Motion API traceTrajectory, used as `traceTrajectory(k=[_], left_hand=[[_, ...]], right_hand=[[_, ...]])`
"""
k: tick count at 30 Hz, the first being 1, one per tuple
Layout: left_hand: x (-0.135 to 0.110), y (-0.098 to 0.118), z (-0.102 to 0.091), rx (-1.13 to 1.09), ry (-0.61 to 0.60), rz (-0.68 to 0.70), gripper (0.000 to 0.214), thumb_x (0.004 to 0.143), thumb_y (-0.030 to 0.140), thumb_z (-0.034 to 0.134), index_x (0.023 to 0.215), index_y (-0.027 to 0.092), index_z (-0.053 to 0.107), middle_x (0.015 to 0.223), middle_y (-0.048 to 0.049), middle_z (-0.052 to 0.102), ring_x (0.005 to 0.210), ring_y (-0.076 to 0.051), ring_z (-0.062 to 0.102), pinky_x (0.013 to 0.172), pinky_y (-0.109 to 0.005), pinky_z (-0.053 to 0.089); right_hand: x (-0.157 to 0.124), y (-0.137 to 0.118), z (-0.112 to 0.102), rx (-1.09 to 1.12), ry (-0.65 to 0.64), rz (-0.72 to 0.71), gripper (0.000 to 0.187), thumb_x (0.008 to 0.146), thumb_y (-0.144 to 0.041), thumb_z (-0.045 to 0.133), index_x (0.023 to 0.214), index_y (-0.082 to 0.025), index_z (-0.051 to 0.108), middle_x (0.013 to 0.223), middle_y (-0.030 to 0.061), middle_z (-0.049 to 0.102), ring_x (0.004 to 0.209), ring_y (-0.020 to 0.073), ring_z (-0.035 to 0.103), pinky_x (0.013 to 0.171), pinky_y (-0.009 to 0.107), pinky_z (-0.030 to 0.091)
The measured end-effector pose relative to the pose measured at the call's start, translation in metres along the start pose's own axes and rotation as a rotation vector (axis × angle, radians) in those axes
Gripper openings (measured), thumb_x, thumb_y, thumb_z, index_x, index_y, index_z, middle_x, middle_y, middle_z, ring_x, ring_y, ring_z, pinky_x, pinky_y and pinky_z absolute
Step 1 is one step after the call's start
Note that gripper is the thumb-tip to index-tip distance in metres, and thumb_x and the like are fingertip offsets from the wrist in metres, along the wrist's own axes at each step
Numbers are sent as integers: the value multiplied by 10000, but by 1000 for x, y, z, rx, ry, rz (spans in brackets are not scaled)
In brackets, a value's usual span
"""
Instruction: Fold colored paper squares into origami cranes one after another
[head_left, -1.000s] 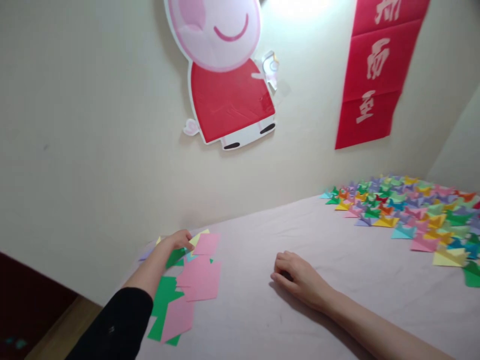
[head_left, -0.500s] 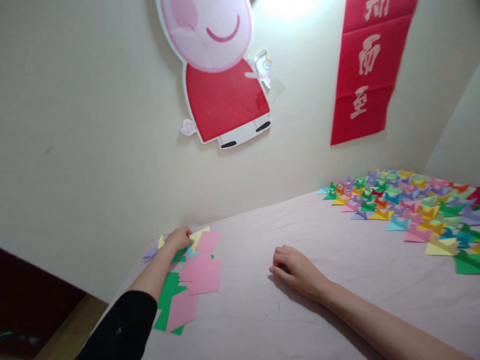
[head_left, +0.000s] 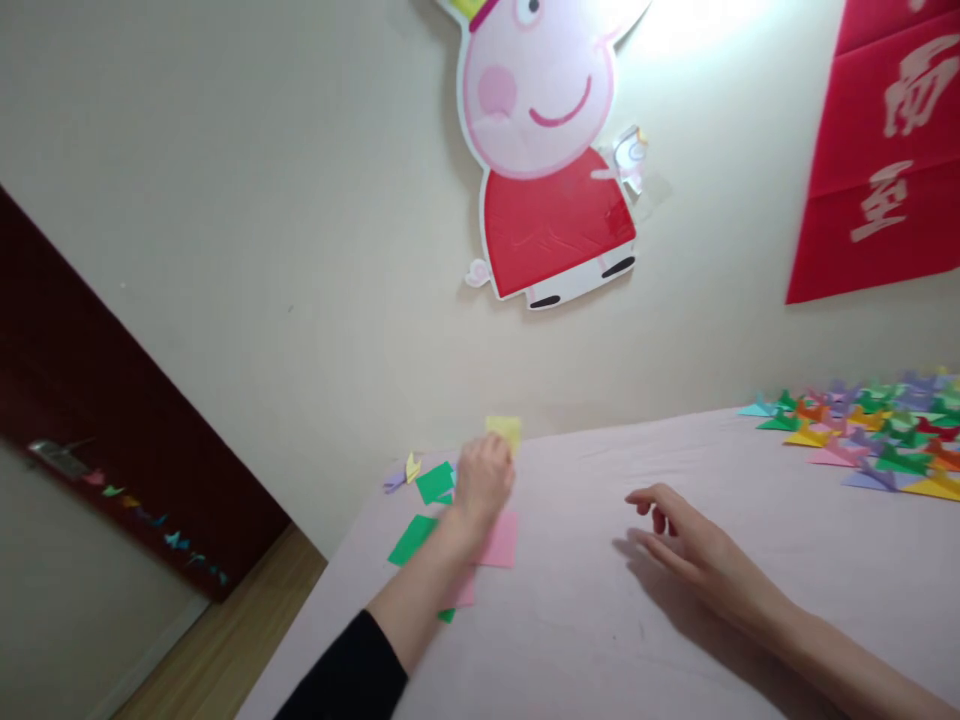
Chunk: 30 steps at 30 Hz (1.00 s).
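My left hand (head_left: pixel 486 482) is closed on a square of yellow paper (head_left: pixel 504 430), which sticks up past its fingers above the surface. Beneath that hand and forearm lie pink paper squares (head_left: pixel 499 542) and green paper squares (head_left: pixel 412 540), partly hidden by the arm. To the right, my right hand (head_left: pixel 679 525) hovers just over the cloth, fingers apart and slightly bent, holding nothing. Beside the squares at the far left sit a small folded yellow paper piece (head_left: pixel 412 467) and a folded purple one (head_left: pixel 394 482).
Rows of folded paper figures (head_left: pixel 877 430) in many colours stand at the right on the pale pink cloth (head_left: pixel 570 620). A pig cutout (head_left: pixel 559 220) and a red banner (head_left: pixel 877 180) hang on the wall behind. A dark red door (head_left: pixel 135 400) is at left.
My left hand has lifted the yellow paper from the pile and moved right. My right hand has risen from the cloth and its fingers have opened. The view has turned left.
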<state>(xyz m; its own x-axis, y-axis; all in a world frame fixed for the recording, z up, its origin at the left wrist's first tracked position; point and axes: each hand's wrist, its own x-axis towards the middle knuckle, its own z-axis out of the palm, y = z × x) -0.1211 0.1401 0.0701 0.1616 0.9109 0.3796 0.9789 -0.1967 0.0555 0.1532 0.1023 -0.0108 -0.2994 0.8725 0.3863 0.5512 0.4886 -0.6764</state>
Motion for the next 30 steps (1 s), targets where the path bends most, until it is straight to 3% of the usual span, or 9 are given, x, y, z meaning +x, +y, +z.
traceTrajectory(k=[2,4,6,8,12,15,19,25,30], left_hand=[[-29,52,15,-63,-18,128,129,769,111,659,838,217,633,916,-83,633,874,-245,579,805,-343,428],[-53,96,27,-120,-18,246,161,764,132,682,886,226,635,918,-72,637,848,-236,577,775,-342,431],[-68,125,32,-162,8,339,143,810,136,643,939,194,627,916,-98,635,830,-248,572,753,-371,429],[-74,138,30,-176,-45,326,129,852,137,599,973,177,616,934,-102,638,854,-252,575,772,-377,429],[-76,139,27,-155,-190,300,144,881,114,526,991,180,593,966,-63,636,898,-245,575,811,-375,436],[-81,136,31,-166,-226,262,152,874,105,513,968,198,589,955,-40,639,895,-240,574,809,-370,437],[-91,132,35,-206,-215,220,180,859,73,509,956,205,583,965,-27,636,907,-235,565,802,-359,437],[-93,125,34,-160,-245,198,171,875,42,518,914,191,593,985,-36,635,909,-232,569,784,-351,436],[-102,122,37,-311,-180,178,132,880,69,564,861,198,584,883,-16,623,849,-214,564,740,-326,418]], right_hand=[[-2,3,-2,-36,54,-63,309,864,-289,499,1172,-252,497,986,67,619,818,205,618,738,336,523],[-8,3,-3,-72,24,-146,313,832,-213,496,1141,-262,518,1073,82,610,831,198,629,748,332,537],[-16,1,-6,-113,-28,-180,268,822,-164,484,1059,-264,560,1103,82,597,909,199,643,759,313,548],[-24,-2,-10,-164,-43,-175,204,827,-138,472,958,-250,583,1061,73,592,892,188,656,745,290,553],[-31,-2,-19,-312,-47,-83,195,809,-70,487,825,-220,610,1025,58,582,720,140,636,650,255,519],[-30,0,-22,-271,-93,-60,224,780,-20,529,826,-216,628,986,40,607,801,154,629,703,248,503],[-30,-1,-23,-196,-152,-62,195,803,-24,562,791,-207,630,862,26,640,858,185,595,740,264,477],[-31,-6,-28,-165,-174,-58,146,867,-95,577,769,-198,614,833,29,636,854,194,551,763,290,450],[-31,-11,-31,-128,-227,-43,159,897,-148,577,745,-196,584,787,23,620,850,201,530,762,302,435]])
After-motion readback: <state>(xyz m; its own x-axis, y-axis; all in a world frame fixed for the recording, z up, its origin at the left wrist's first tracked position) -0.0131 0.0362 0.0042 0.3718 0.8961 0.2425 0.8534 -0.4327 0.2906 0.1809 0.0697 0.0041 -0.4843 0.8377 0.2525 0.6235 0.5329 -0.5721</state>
